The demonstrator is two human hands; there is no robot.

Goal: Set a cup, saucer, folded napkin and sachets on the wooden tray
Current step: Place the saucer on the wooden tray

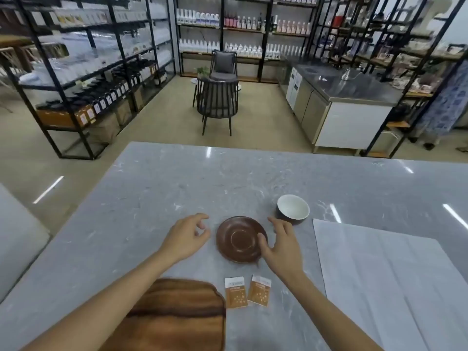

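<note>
Tray (177, 312) bare; no item placed yet.
Both hands open: right hand (281, 247) touching saucer (238, 239) at 3 o'clock, left hand (187, 236) at 9.

Bright indoor light, glare streaks on marble counter (177, 178), soft blur, fisheye edges

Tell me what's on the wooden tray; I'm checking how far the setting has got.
Nothing shows on the wooden tray. The left forearm crosses above its near left part, hiding that bit. The saucer, cup and sachets sit on the counter.
</note>
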